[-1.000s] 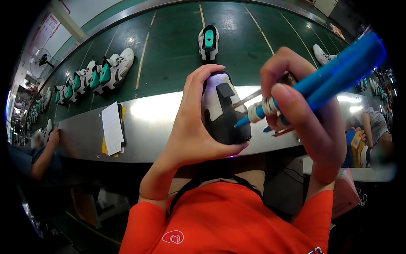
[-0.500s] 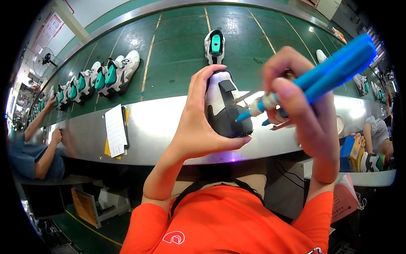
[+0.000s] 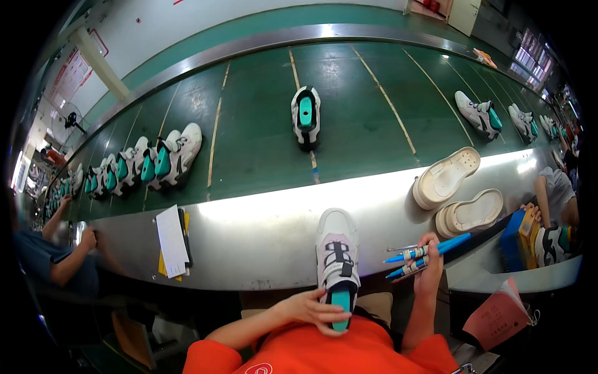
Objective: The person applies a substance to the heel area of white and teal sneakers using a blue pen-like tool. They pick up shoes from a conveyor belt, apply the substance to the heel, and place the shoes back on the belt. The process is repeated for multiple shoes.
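The shoe (image 3: 337,246) is at the near edge of the ledge, in front of the orange shirt (image 3: 311,352), its toe pointing far and its heel toward the person. The toe is pale and rounded; behind it the upper turns a faint pink, crossed by dark straps, with a broad white band and a black tab nearer the opening. A teal block (image 3: 339,299) fills the opening. The left hand (image 3: 316,310) comes in from the left and has hold of the heel end, fingers slightly bent and a little apart across the block; its thumb is hard to make out.

To the right, the right hand (image 3: 428,265) has its fingers curled closed around two blue pens (image 3: 453,243), wrapped with pale bands, and a thin metal tool (image 3: 403,249). Their tips point left, well apart from the shoe. Near right is a pink booklet (image 3: 496,315).

On the metal ledge (image 3: 268,249), papers (image 3: 171,240) lie left and two cream soles (image 3: 448,177) lie right, one farther than the other. Farther, on the green belt (image 3: 255,124), one shoe stands in the middle, its teal-filled opening toward the person. More shoes line the belt at left and right.
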A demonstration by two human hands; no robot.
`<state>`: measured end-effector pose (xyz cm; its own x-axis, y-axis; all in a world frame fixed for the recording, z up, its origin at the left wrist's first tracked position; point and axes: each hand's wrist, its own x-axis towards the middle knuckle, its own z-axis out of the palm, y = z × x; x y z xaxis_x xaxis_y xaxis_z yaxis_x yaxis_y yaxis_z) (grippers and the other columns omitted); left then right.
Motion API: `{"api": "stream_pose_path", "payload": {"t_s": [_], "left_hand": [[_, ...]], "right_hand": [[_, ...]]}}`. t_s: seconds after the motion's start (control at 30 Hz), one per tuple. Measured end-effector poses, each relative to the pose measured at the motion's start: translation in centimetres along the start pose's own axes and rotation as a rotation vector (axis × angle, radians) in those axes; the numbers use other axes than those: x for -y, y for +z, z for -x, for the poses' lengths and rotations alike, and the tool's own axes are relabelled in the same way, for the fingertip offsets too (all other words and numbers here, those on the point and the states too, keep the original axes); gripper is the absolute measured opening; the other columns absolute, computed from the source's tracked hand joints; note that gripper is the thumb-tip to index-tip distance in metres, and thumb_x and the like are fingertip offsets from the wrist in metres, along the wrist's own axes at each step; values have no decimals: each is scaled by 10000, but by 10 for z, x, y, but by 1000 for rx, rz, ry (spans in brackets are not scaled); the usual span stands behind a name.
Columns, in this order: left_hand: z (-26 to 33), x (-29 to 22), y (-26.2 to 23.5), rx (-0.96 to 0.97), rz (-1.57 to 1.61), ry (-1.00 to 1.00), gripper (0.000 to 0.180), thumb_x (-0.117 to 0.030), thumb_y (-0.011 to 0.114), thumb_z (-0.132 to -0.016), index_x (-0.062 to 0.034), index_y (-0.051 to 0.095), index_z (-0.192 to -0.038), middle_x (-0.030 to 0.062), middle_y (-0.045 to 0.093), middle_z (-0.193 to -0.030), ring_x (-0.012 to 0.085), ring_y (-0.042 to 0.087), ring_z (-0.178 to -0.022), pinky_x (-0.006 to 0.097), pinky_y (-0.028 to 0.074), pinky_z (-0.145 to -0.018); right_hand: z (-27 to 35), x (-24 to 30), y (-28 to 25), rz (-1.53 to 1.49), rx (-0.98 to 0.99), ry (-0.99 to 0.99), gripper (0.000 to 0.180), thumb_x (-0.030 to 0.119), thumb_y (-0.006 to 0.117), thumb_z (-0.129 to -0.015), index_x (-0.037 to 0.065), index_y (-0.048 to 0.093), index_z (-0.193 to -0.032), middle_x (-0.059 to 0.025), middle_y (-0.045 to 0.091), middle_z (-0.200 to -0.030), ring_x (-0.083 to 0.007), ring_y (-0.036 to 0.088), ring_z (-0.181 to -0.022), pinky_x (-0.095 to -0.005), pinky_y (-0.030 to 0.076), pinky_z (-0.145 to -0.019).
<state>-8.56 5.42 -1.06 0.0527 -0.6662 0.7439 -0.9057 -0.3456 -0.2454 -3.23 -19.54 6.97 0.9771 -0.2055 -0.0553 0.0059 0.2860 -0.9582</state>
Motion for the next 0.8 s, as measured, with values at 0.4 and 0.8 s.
{"api": "stream_pose_path", "payload": {"t_s": [0.4,0.8], "left_hand": [[-34,232,96,-364,68,-1020,1027,-226,814,-592,-81,167,-1377,185,77,-1412,364,257,-1266,437,255,-1036],[15,295,29,-63,431,-1509,472,-195,771,-658,-14,573,-1046,56,627,-712,96,579,-539,240,475,-505]], "right_hand": [[5,0,5,-88,69,60,231,281,393,-908,68,437,-831,-51,480,-608,-113,525,-509,-218,435,-441],[21,-19,5,-156,238,254,204,233,405,-923,51,465,-852,-51,515,-680,-95,542,-588,-208,446,-542]]}}
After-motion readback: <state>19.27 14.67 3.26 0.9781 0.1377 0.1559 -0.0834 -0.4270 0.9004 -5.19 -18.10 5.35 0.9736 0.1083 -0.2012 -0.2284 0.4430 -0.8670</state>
